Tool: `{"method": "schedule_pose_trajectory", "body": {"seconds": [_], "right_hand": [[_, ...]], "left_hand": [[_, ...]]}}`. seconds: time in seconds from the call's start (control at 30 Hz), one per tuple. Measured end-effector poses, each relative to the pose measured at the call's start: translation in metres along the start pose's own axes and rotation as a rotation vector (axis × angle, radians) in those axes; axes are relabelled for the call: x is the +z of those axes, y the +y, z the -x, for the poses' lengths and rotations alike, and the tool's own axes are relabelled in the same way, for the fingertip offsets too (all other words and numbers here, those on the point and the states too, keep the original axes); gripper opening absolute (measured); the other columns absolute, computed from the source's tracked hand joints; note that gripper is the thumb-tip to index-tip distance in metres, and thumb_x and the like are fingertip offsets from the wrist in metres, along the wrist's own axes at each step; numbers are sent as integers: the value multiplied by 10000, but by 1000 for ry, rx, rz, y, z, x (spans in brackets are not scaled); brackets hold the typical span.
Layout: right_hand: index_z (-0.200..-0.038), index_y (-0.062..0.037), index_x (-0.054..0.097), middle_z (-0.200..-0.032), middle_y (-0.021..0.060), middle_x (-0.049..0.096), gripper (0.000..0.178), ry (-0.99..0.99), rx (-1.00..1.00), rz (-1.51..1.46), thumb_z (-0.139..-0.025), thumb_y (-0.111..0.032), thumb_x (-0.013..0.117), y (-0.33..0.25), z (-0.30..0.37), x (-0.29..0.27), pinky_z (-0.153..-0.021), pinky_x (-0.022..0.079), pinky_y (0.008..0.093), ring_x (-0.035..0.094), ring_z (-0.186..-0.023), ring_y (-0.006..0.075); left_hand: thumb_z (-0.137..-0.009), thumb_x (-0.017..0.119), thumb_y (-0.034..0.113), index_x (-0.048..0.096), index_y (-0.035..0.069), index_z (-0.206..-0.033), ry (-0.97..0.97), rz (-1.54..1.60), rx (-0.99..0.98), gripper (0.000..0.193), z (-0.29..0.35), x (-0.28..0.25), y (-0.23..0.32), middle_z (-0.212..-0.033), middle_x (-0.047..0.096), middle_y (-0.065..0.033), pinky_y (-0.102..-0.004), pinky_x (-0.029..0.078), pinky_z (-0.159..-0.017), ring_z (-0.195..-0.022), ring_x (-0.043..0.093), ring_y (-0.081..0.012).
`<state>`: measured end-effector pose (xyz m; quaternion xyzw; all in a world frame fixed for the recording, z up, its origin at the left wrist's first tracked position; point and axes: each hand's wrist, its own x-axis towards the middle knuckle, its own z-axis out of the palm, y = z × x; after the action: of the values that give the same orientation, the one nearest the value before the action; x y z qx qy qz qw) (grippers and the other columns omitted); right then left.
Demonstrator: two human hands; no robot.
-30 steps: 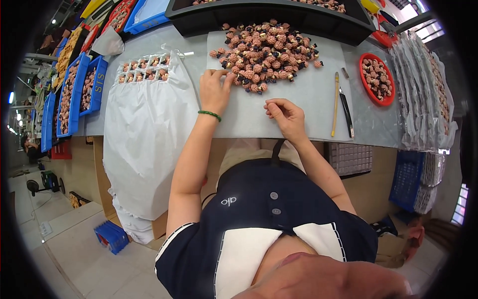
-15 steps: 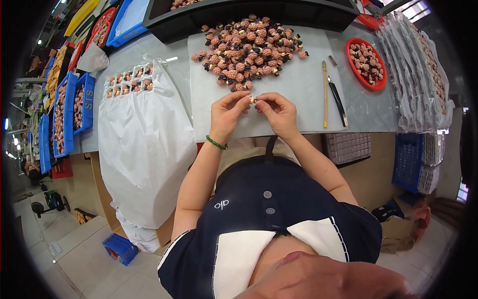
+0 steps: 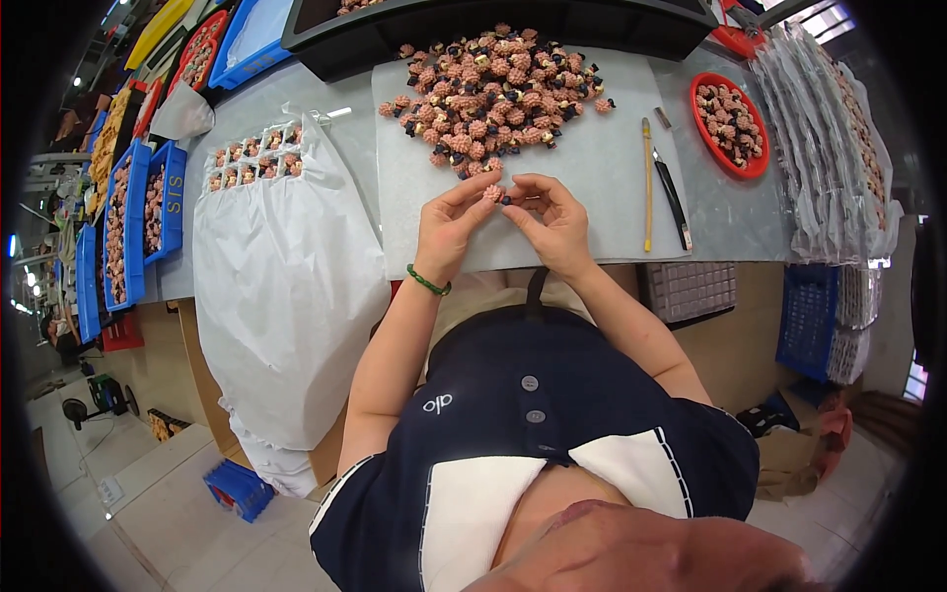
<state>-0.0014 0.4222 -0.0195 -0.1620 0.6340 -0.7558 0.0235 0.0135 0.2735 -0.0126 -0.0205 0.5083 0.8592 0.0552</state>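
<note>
Between both hands, above the white sheet's near edge, is a small pink figurine part (image 3: 492,193) with a bumpy, curl-like surface and a dark end. My left hand (image 3: 453,219) pinches its pink side between thumb and fingers. At the dark end, my right hand (image 3: 548,221) has its thumb and curled fingers closed in on the piece; the exact contact is partly hidden. Just beyond my fingertips lies a heap of similar pink, cream and dark figurine parts (image 3: 498,94), spread over the white sheet (image 3: 602,187).
Right of the heap lie a yellow stick (image 3: 647,187) and a black craft knife (image 3: 671,197). A red bowl (image 3: 698,138) of parts stands farther right, beside stacked clear trays (image 3: 814,148). On the left is a white-covered tray (image 3: 281,257); a black bin (image 3: 493,44) borders the back.
The held part has turned so its pink bumpy side and dark end show more. My right fingers have spread slightly and shifted; my left hand stays almost in place.
</note>
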Motion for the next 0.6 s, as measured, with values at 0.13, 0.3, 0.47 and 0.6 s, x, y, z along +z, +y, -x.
{"method": "schedule_pose_trajectory", "body": {"seconds": [0.13, 0.3, 0.47, 0.6], "right_hand": [[-1061, 33, 500, -975, 87, 546, 322, 7, -29, 24, -758, 37, 609, -3, 2, 3, -783, 449, 248, 538, -904, 142], [-1011, 0, 550, -952, 80, 571, 256, 44, -3, 288, -761, 2, 604, -25, -15, 6, -751, 449, 235, 549, -881, 131], [-958, -38, 588, -943, 77, 579, 242, -86, -312, 893, -723, 11, 610, -32, -41, 4, -737, 454, 239, 569, -833, 146], [-977, -28, 576, -918, 73, 579, 257, -170, -201, 762, -726, 26, 596, -35, -44, 3, -753, 454, 253, 552, -888, 154]], "left_hand": [[-832, 536, 39, 533, -28, -1077, 12, 62, 40, 254, 3, -5, -1, -1055, 575, -104, -270, 437, -841, -946, 555, -151], [-853, 522, 87, 524, -18, -1085, 52, 154, 68, 255, 10, -2, 2, -1013, 587, -109, -281, 461, -782, -891, 563, -149], [-876, 474, 104, 500, -17, -1108, 62, 223, 45, 263, 13, 6, 10, -999, 576, -104, -275, 463, -753, -868, 562, -153], [-889, 436, 118, 481, -7, -1129, 50, 394, 42, 274, 12, 0, 14, -894, 555, -49, -228, 428, -614, -751, 532, -117]]}}
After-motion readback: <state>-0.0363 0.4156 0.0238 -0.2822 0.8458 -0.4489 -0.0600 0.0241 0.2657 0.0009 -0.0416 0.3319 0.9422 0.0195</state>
